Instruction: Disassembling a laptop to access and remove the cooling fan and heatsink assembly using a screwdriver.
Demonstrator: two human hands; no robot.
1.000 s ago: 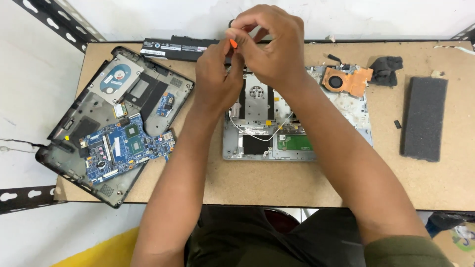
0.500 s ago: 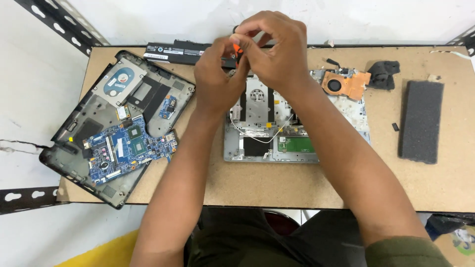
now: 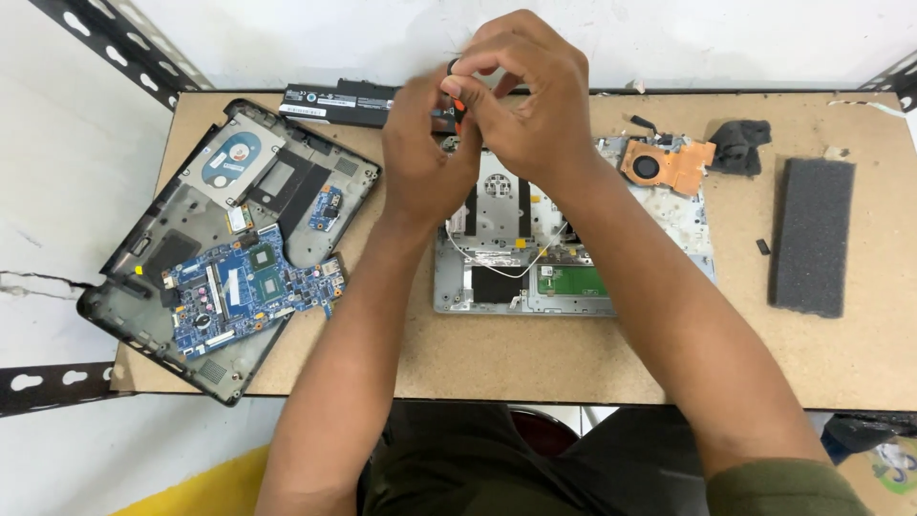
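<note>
1. Above the silver laptop palmrest frame, both hands meet: the left hand and right hand pinch a small orange-and-black tool (mostly hidden by fingers).
2. At left lies a black plastic laptop base with a blue motherboard.
3. On the chipboard bench, a copper heatsink fan, a long black battery and a dark foam slab.

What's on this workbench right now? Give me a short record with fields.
Left hand: pinching a small orange-and-black tool
Right hand: gripping the same tool from above
Beneath hands: opened silver laptop chassis
Left side: black laptop base with blue motherboard
Back edge: black battery pack
Right side: copper cooling fan, dark foam pad
</note>
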